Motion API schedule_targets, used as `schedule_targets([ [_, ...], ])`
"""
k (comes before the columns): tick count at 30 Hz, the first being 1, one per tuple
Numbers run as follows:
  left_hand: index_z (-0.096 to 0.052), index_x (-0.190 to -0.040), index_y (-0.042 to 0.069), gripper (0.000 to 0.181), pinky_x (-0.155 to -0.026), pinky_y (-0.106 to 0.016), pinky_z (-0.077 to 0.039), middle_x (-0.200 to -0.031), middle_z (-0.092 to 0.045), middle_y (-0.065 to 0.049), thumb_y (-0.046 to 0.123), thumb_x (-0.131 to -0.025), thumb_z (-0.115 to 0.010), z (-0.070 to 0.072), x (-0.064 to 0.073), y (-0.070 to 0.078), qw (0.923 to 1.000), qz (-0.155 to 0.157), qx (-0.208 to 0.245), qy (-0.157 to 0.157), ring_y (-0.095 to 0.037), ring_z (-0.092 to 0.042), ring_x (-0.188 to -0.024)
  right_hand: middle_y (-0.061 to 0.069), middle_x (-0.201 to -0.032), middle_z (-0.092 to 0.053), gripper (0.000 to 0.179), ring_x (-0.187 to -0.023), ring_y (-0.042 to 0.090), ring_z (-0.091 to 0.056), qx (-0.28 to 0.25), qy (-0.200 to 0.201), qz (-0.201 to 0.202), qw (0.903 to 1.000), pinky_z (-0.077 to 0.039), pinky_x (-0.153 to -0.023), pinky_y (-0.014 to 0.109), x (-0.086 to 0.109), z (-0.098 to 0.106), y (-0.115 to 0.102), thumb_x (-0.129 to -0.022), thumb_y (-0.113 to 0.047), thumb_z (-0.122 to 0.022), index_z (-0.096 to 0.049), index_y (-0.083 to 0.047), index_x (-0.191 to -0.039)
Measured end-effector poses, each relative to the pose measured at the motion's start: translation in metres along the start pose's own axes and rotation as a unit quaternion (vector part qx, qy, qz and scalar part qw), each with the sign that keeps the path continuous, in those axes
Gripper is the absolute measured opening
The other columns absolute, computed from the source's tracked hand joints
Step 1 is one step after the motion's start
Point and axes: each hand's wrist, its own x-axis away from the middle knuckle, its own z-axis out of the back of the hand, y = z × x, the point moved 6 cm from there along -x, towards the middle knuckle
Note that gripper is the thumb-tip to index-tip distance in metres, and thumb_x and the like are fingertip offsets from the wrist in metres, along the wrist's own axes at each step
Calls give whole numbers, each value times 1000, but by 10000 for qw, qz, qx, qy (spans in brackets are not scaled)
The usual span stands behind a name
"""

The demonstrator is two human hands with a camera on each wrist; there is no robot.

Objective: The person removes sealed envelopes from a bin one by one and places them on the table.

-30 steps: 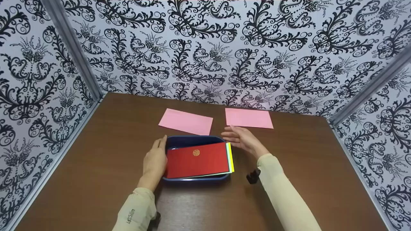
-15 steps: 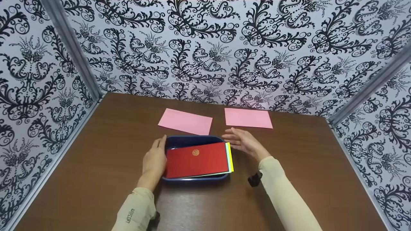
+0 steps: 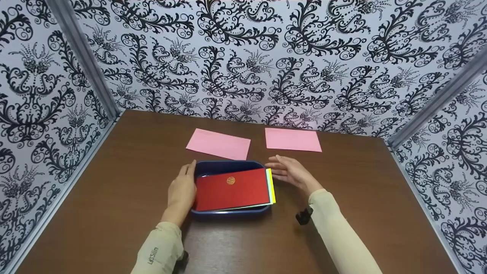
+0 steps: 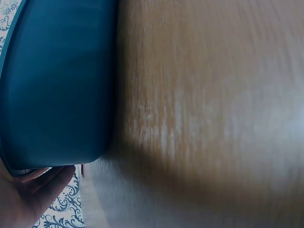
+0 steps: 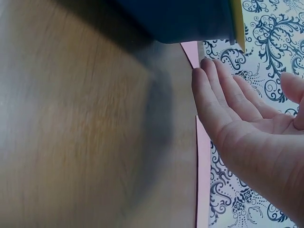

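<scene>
A dark blue plastic basin (image 3: 228,214) stands on the brown table. A red envelope (image 3: 232,194) with a gold round emblem lies across it, over yellow and pale sheets (image 3: 271,186) that stick out past the right rim. My left hand (image 3: 183,193) rests along the basin's left end; in the left wrist view its straight fingers (image 4: 54,186) lie against the end wall, and the thumb is hidden. Just off the right end is my right hand (image 3: 291,173), palm turned toward the basin. The right wrist view shows its fingers (image 5: 209,102) nearly straight, holding nothing, apart from the basin.
Two pink envelope-like sheets lie behind the basin, one on the left (image 3: 218,144) and one on the right (image 3: 293,139). Patterned black-and-white walls (image 3: 243,61) with grey corner strips (image 3: 81,57) enclose the table (image 3: 133,160) at the back and sides.
My right hand has drifted slightly down and to the right, away from the right pink sheet. The left hand, the basin and the envelopes look unchanged apart from a small view shift.
</scene>
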Motion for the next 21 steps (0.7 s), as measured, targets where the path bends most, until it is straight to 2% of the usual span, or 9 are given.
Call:
schedule_targets([
  [5, -46, -149, 8, 60, -75, -53, -59, -139, -56, -19, -2, -90, -55, 1, 0, 1, 10000, -29, 45, 63, -43, -69, -84, 25, -150, -48, 62, -114, 18, -67, -136, 9, -14, 9999, -41, -114, 48, 1, 2, 6, -107, -40, -38, -34, 3, -152],
  [9, -45, -149, 8, 60, -76, -53, -59, -139, -55, -19, -2, -90, -54, 0, 0, 0, 10000, 6, 35, -1, -43, -69, -83, 26, -150, -47, 61, -113, 17, -67, -250, 18, -7, 9997, -42, -113, 48, 2, 2, 10, -108, -38, -37, -33, 6, -151],
  [21, -44, -150, 8, 62, -74, -53, -59, -140, -55, -20, -2, -90, -54, -1, -1, -1, 10000, -2, 17, -63, -43, -69, -80, 25, -148, -50, 58, -116, 21, -66, -279, 67, -4, 9996, -43, -112, 48, 8, 1, 13, -108, -36, -37, -37, 5, -149],
])
